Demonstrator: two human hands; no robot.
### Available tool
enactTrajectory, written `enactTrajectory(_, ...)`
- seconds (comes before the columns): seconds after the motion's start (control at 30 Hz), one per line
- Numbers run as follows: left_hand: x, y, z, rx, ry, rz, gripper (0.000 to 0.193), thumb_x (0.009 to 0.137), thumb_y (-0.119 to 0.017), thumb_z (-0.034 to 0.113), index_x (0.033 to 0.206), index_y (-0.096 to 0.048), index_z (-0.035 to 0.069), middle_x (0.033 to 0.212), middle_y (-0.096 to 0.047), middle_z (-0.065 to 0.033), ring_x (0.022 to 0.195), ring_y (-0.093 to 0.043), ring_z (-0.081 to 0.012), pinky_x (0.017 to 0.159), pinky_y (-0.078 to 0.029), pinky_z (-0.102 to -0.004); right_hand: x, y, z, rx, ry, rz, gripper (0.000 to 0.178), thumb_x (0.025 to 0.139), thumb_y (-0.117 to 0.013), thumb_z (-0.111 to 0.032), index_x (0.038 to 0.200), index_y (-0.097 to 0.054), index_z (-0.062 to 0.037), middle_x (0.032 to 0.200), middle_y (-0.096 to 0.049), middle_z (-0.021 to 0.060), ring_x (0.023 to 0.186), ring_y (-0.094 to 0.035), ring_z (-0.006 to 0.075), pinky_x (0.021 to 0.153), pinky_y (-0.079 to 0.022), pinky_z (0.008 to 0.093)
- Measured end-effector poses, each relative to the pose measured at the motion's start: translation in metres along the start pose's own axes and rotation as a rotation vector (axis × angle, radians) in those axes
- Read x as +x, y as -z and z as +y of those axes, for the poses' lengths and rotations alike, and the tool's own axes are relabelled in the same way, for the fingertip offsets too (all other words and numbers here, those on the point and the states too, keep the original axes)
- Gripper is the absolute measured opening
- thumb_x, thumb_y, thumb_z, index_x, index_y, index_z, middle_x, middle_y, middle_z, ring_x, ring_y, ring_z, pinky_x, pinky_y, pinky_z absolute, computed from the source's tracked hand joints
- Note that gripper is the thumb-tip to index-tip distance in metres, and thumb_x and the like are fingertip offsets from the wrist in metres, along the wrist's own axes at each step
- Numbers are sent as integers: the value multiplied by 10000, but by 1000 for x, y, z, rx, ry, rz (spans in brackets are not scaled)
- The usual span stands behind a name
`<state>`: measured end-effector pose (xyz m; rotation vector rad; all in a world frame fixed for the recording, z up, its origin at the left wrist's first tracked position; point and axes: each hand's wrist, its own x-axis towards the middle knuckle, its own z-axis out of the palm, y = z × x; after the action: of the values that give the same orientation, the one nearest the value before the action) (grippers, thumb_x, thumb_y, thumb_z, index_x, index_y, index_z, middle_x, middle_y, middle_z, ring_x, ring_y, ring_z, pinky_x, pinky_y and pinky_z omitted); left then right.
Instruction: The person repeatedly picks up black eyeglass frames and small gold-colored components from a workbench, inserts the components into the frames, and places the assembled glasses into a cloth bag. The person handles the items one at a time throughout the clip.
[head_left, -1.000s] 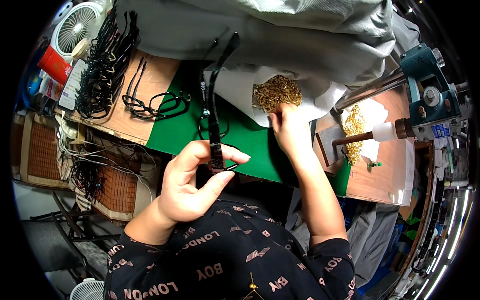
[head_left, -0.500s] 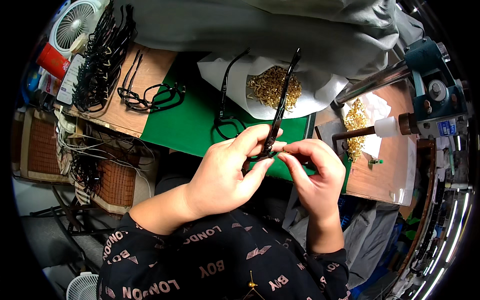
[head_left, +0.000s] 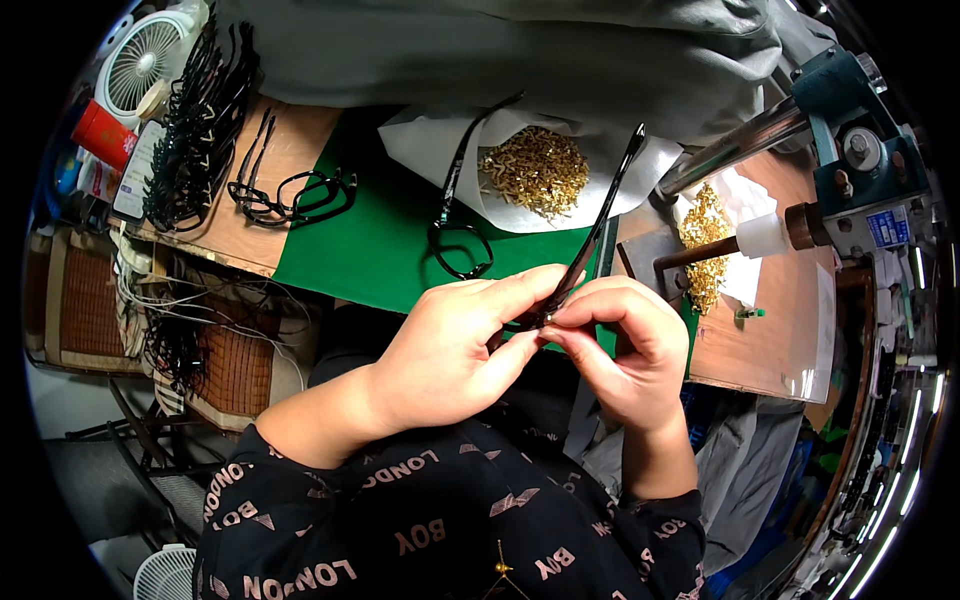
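Observation:
My left hand (head_left: 440, 350) grips a black eyeglass frame (head_left: 578, 268) by its front, thumb and forefinger closed near one hinge. Its two temples point up and away from me, spread apart, and one lens rim shows beyond my fingers. My right hand (head_left: 630, 345) pinches thumb to forefinger at that same hinge corner, touching the frame. A tiny gold-coloured glint shows between these fingertips; its shape is too small to tell. Beyond the frame, a heap of small gold-coloured metal pieces (head_left: 540, 172) lies on white sheeting (head_left: 425, 133).
Green mat (head_left: 350, 255) covers the wooden table's middle. At left are more black glasses (head_left: 290, 205), a pile of black temples (head_left: 190, 140), a phone (head_left: 135, 185), a red can (head_left: 103, 133) and a fan (head_left: 140, 62). A bench machine (head_left: 860, 170) and second gold heap (head_left: 705, 245) stand right.
My right fingertips have moved left and in against the hinge corner. The eyeglass frame has tilted, its temples swinging to the right. The whole view has shifted slightly.

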<state>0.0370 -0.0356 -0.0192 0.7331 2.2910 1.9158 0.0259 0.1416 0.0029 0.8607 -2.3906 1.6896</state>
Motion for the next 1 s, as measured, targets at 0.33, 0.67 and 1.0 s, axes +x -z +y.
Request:
enactTrajectory(0.33, 5, -8, 2, -64, -15, -28, 476, 781, -549, -90, 1248, -475, -34, 1036, -647, -149, 964, -642, -207, 824, -496, -277, -4, 0, 17, 406, -264, 115, 310, 677, -747, -10, 851, -492, -43, 928, -508, 42, 795, -500, 101, 737, -427, 236)
enactTrajectory(0.67, 20, -18, 4, -56, -102, -97, 472, 804, -585, -67, 1258, -458, -49, 1051, -636, -151, 938, -643, -194, 814, -494, -271, -7, 23, 18, 635, -507, -47, 228, 769, -717, -69, 876, -515, -56, 825, -566, 3, 798, -543, 83, 722, -455, 227)
enactTrajectory(1.0, 83, -64, 39, -964, 224, -84, 364, 897, -544, 77, 1253, -496, 23, 968, -612, -45, 717, -559, -75, 586, -453, -178, -39, 57, 18, 339, -43, 421, 239, 895, -583, -138, 1076, -552, 15, 939, -607, 53, 833, -564, 101, 723, -441, 218)
